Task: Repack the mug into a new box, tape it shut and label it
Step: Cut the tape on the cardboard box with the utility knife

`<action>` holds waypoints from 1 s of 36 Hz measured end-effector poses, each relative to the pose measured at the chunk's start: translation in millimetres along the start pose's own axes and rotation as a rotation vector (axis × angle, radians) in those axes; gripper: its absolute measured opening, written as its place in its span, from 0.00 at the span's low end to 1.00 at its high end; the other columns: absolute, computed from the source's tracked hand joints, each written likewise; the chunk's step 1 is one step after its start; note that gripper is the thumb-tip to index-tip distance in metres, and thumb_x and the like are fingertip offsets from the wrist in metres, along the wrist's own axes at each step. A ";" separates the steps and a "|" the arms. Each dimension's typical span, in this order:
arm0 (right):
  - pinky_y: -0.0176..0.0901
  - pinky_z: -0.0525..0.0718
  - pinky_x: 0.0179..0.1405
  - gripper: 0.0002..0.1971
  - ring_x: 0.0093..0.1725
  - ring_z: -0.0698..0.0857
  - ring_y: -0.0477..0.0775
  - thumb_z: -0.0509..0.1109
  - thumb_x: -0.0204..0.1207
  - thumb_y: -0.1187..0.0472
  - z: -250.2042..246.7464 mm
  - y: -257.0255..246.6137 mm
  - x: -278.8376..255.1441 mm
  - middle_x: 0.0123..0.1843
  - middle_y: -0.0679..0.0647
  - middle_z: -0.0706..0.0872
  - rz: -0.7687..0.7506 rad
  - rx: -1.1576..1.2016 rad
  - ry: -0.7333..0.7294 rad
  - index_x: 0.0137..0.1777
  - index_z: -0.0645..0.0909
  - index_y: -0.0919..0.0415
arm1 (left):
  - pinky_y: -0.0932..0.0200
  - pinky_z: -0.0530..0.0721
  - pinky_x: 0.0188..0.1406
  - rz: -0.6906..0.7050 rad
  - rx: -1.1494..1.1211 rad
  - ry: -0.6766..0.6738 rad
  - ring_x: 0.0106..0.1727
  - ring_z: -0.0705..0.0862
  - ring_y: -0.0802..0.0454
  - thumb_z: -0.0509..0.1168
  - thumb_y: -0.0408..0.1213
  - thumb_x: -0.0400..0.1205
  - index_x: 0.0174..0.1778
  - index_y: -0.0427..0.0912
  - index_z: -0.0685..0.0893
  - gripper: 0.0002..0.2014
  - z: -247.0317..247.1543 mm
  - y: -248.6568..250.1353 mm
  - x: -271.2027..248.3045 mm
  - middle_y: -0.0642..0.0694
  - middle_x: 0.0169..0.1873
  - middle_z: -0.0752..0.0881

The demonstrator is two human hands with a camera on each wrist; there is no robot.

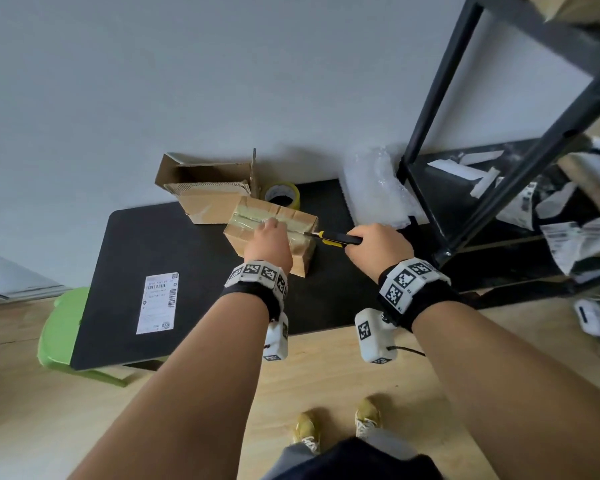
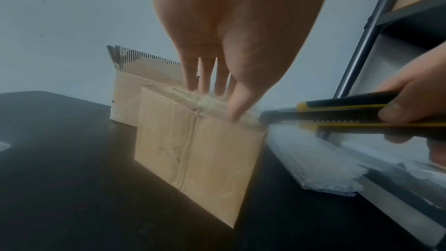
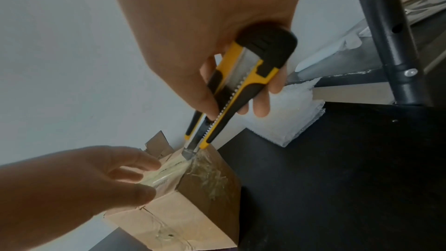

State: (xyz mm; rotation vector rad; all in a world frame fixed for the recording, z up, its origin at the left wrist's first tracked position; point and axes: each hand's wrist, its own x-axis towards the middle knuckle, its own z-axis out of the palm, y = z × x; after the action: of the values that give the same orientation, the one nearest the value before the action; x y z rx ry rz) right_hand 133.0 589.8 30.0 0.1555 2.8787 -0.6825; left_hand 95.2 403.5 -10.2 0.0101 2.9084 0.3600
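On the black worktop (image 1: 194,306) the taped box (image 1: 274,233) lay under the flat-fingered left hand (image 1: 269,242), while the right hand (image 1: 378,244) gripped a knife (image 1: 336,239), blade at the box's right-end seam.

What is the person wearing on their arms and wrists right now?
Both forearms are bare, with no sleeves. Each wrist carries a black band topped by white blocks printed with black-and-white square markers: left wrist band, right wrist band. A white camera box with its own marker hangs under each wrist; a thin black cable trails from the right box.
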 end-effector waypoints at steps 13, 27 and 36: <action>0.40 0.68 0.27 0.14 0.28 0.77 0.53 0.67 0.75 0.50 0.7 23.5 8.4 0.25 0.51 0.78 0.027 0.203 0.094 0.32 0.78 0.57 | 0.44 0.66 0.78 -0.027 0.017 -0.162 0.82 0.60 0.44 0.61 0.38 0.85 0.82 0.49 0.62 0.28 3.6 8.2 14.3 0.51 0.83 0.55; 0.47 0.80 0.35 0.08 0.36 0.84 0.59 0.63 0.79 0.60 9.3 28.8 22.7 0.34 0.55 0.85 -0.024 0.141 -0.059 0.45 0.84 0.57 | 0.39 0.72 0.72 -0.084 0.136 -0.172 0.79 0.64 0.44 0.61 0.49 0.83 0.79 0.49 0.66 0.28 2.4 17.1 10.6 0.50 0.81 0.59; 0.46 0.82 0.38 0.07 0.38 0.84 0.57 0.64 0.81 0.58 8.8 24.3 25.4 0.36 0.54 0.84 -0.032 0.099 -0.062 0.46 0.83 0.57 | 0.41 0.76 0.68 -0.026 0.133 -0.107 0.76 0.66 0.43 0.70 0.52 0.77 0.73 0.46 0.71 0.30 -5.8 11.2 9.6 0.46 0.74 0.69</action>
State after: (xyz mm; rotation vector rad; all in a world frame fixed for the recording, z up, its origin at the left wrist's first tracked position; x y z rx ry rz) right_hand 112.9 609.0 6.7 0.0997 2.7950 -0.8219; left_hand 84.4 413.2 -4.0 0.0121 2.8182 0.1565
